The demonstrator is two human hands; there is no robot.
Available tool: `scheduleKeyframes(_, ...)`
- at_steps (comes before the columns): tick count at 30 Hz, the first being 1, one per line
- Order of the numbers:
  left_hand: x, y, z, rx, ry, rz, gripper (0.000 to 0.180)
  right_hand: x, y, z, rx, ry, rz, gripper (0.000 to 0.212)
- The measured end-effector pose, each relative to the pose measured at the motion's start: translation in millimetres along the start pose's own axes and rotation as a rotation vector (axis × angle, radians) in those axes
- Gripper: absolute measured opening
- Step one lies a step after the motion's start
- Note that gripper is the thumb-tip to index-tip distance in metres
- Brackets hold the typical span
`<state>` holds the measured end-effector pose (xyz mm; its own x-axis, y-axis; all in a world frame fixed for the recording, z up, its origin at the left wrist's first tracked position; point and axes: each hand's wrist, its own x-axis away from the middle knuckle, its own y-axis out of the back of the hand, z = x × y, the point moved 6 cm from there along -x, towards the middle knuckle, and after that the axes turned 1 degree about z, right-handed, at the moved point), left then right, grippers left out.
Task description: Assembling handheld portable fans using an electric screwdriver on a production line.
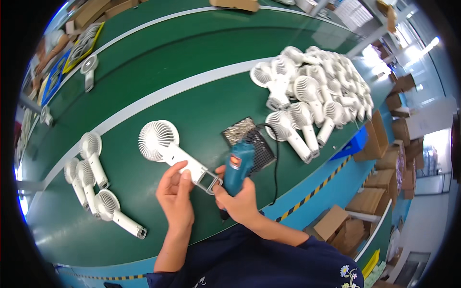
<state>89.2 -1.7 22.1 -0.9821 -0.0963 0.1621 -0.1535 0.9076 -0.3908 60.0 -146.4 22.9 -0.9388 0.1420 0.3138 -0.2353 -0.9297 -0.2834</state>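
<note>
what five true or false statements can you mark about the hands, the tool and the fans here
1. The left hand touches a white fan. True.
2. The right hand is empty. False: it holds a teal power tool.
3. The touched white fan lies left of the teal power tool. True.
4. The large pile of fans lies left of both hands. False: it lies to their right.
5. A black cable runs to the right of the teal power tool. True.

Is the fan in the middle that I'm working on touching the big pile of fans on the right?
Apart. The head view shows green tabletop all the way between the middle fan and the fan pile.
</note>
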Motion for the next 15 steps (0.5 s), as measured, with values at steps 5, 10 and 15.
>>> scheduleKeyframes(5, 8.5, -12.3, 14.8, 0.310, 0.079, -0.085, 0.027, -2.8, 0.2, -2.6, -0.055, -0.020, 0.026, 0.028)
scheduleKeyframes(10, 4.5, 1.4, 27.4, 0.523, 0.287, -0.072, 0.038, 3.4, -2.7, -1.1, -0.013, -0.007, 0.120, 0.026)
scheduleKeyframes(15, 6.5, -4.1, 24.8, 0.387, 0.213, -0.037, 0.035, 11.3, -0.3, -5.6, 0.035, -0.055, 0.027, 0.023)
